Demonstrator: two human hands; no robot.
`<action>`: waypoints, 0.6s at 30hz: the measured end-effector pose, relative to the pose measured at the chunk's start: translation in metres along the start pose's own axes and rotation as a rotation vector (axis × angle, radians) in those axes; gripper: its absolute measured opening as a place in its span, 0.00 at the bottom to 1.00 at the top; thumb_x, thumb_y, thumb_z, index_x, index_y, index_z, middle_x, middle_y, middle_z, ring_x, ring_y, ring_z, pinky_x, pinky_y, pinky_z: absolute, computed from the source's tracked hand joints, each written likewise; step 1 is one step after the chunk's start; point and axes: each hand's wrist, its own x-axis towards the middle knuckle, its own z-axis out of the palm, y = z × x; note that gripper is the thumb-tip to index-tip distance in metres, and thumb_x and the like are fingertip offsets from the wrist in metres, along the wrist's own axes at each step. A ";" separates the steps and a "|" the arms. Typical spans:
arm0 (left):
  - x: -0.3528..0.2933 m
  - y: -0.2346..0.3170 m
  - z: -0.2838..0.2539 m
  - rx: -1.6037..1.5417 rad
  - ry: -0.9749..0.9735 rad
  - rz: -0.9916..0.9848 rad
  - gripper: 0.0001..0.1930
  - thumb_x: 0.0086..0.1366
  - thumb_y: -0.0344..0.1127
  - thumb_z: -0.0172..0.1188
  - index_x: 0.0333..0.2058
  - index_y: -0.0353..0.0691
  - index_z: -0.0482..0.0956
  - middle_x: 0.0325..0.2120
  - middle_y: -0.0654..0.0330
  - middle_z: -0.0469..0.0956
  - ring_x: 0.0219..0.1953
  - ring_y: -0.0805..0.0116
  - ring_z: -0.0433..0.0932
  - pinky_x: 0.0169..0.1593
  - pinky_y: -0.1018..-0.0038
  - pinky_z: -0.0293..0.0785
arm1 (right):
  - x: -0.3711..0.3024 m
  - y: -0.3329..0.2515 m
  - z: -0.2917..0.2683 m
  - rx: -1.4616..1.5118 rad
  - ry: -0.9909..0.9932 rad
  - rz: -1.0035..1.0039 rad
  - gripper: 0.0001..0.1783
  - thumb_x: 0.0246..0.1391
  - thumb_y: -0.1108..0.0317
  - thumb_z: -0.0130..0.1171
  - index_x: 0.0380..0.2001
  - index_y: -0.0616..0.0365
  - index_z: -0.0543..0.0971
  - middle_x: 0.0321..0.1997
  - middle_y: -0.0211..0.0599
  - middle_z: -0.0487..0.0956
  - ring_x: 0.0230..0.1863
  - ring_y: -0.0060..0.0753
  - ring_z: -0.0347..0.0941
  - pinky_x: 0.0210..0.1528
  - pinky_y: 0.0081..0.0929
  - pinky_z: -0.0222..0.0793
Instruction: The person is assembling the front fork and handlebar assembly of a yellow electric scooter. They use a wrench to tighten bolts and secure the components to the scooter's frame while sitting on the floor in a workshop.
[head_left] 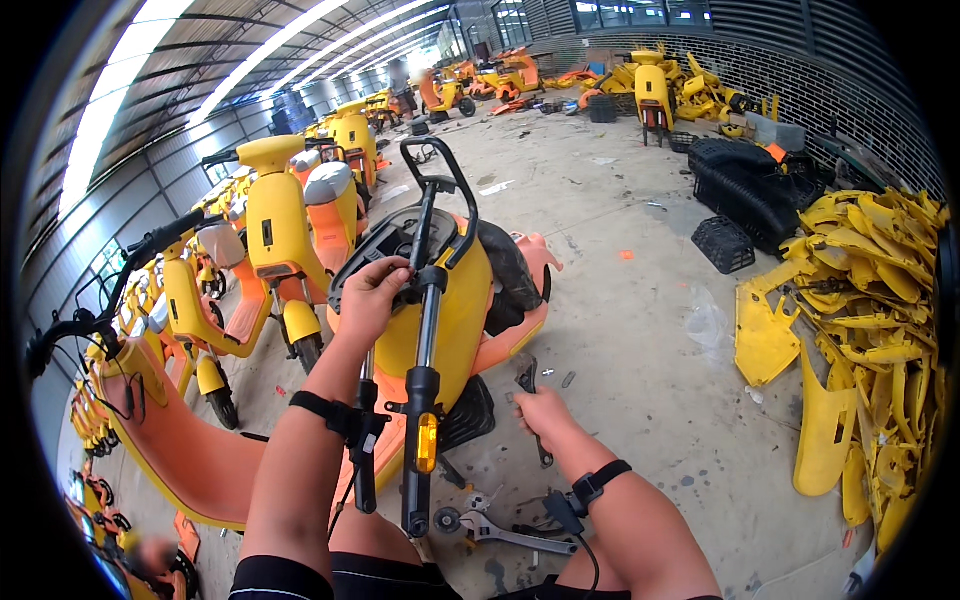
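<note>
A front fork (428, 330) with chrome tubes, black lower legs and an orange reflector lies across a yellow and orange scooter body (390, 340) before me. My left hand (370, 296) is beside the fork's upper end, thumb and fingers pinched together; whatever is between them is too small to make out. In my right hand (548, 412), held out to the right over the floor, is a dark wrench (526, 374), its jaw pointing up and away. An adjustable wrench (515, 537) lies on the floor near my legs, among small metal parts.
Rows of yellow scooters (275, 220) stand to the left. Yellow plastic panels (870, 300) are heaped on the right, with a black crate (723, 245) and black plastic parts (745, 190) behind. A black looped rack (455, 190) rises from the scooter body.
</note>
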 end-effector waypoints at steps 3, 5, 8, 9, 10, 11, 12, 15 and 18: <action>-0.005 0.002 0.007 0.093 0.036 0.029 0.10 0.66 0.31 0.63 0.43 0.33 0.82 0.35 0.63 0.83 0.38 0.77 0.78 0.45 0.79 0.73 | -0.005 -0.004 -0.001 -0.002 0.006 0.029 0.11 0.58 0.65 0.56 0.38 0.62 0.73 0.29 0.34 0.75 0.22 0.25 0.67 0.24 0.27 0.64; -0.006 0.003 0.006 0.112 0.050 0.053 0.09 0.66 0.30 0.63 0.43 0.33 0.82 0.34 0.63 0.83 0.37 0.77 0.78 0.44 0.78 0.73 | -0.002 -0.001 -0.001 0.018 0.009 -0.001 0.13 0.56 0.65 0.55 0.39 0.64 0.72 0.28 0.37 0.75 0.20 0.26 0.67 0.21 0.28 0.63; -0.005 0.001 0.007 0.121 0.068 0.029 0.09 0.66 0.29 0.62 0.43 0.32 0.82 0.33 0.63 0.83 0.36 0.77 0.78 0.43 0.78 0.73 | -0.005 -0.002 -0.006 0.019 0.019 -0.009 0.16 0.58 0.62 0.54 0.41 0.65 0.72 0.27 0.38 0.75 0.19 0.27 0.67 0.20 0.28 0.62; -0.005 0.002 0.006 0.134 0.062 0.033 0.09 0.66 0.28 0.61 0.43 0.32 0.82 0.33 0.62 0.83 0.36 0.77 0.78 0.43 0.78 0.73 | -0.008 -0.005 -0.007 0.017 0.020 -0.004 0.17 0.59 0.60 0.55 0.42 0.64 0.72 0.27 0.37 0.75 0.19 0.27 0.67 0.20 0.28 0.63; -0.005 0.003 0.007 0.147 0.055 0.037 0.09 0.66 0.27 0.61 0.43 0.32 0.82 0.32 0.62 0.83 0.36 0.77 0.78 0.43 0.78 0.73 | -0.011 -0.008 -0.008 0.018 0.029 -0.009 0.17 0.61 0.59 0.54 0.42 0.64 0.72 0.26 0.37 0.75 0.19 0.27 0.68 0.20 0.28 0.63; -0.005 0.006 0.007 0.164 0.044 0.041 0.09 0.66 0.27 0.61 0.43 0.32 0.82 0.32 0.62 0.83 0.36 0.77 0.78 0.42 0.78 0.73 | -0.016 -0.011 -0.008 0.026 0.036 -0.013 0.18 0.62 0.58 0.54 0.42 0.64 0.72 0.26 0.37 0.75 0.19 0.27 0.68 0.20 0.28 0.63; -0.005 0.009 0.009 0.187 0.054 0.043 0.08 0.66 0.25 0.59 0.42 0.31 0.82 0.32 0.60 0.83 0.36 0.76 0.79 0.43 0.78 0.74 | -0.019 -0.014 -0.009 0.035 0.043 -0.018 0.18 0.64 0.56 0.53 0.42 0.64 0.72 0.26 0.37 0.75 0.20 0.27 0.68 0.21 0.28 0.63; -0.005 0.009 0.007 0.187 0.062 0.030 0.08 0.66 0.25 0.58 0.42 0.31 0.82 0.33 0.59 0.84 0.37 0.75 0.80 0.43 0.77 0.74 | -0.017 -0.012 -0.014 0.029 0.013 -0.025 0.18 0.66 0.53 0.52 0.37 0.61 0.73 0.27 0.35 0.75 0.21 0.26 0.68 0.23 0.28 0.64; -0.006 0.010 0.002 0.137 0.009 -0.002 0.08 0.68 0.26 0.57 0.44 0.32 0.80 0.34 0.62 0.82 0.38 0.77 0.78 0.45 0.77 0.74 | -0.015 -0.010 -0.013 0.020 0.004 -0.022 0.20 0.66 0.52 0.52 0.34 0.61 0.73 0.26 0.36 0.76 0.21 0.27 0.69 0.23 0.27 0.63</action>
